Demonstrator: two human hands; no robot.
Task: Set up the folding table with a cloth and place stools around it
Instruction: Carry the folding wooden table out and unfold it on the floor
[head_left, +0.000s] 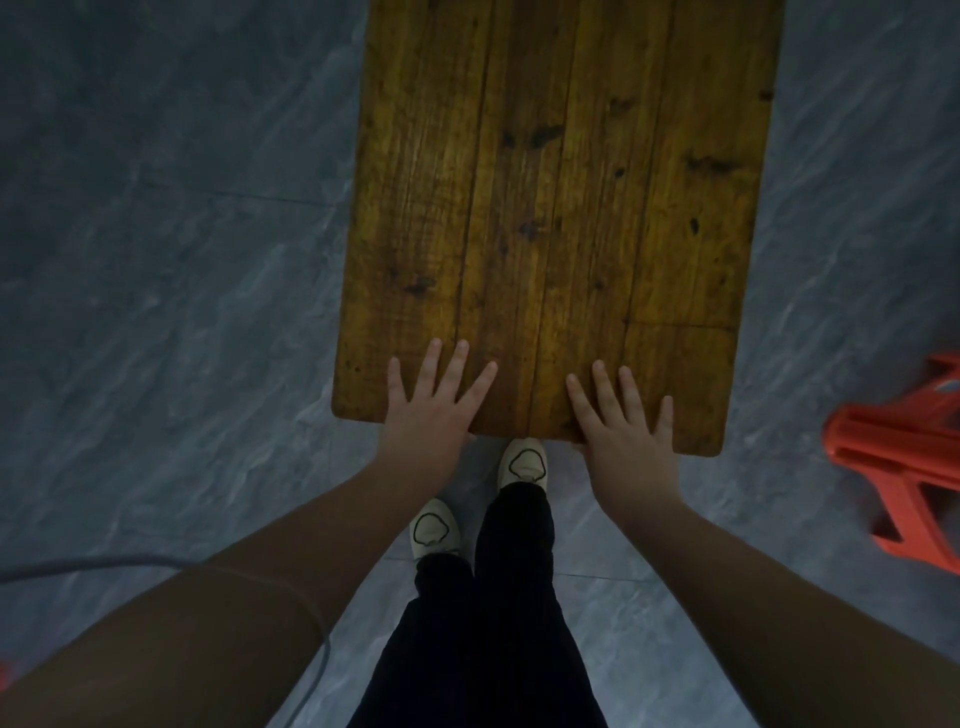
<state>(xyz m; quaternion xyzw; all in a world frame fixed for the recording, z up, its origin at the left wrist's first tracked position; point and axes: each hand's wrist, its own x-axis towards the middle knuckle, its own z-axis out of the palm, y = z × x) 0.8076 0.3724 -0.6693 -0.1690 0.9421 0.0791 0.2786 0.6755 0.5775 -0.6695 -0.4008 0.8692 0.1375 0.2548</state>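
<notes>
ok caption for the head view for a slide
Left hand and right hand flat on a brown wooden plank tabletop, orange plastic stool at right

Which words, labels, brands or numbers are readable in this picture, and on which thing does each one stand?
None: no readable text is in this view.
Wooden table top: only grain and dark knots, no writing.
Pale shoes: each has a dark outlined shape, not letters.
Orange stool: cut off by the frame edge, no label shows.
</notes>
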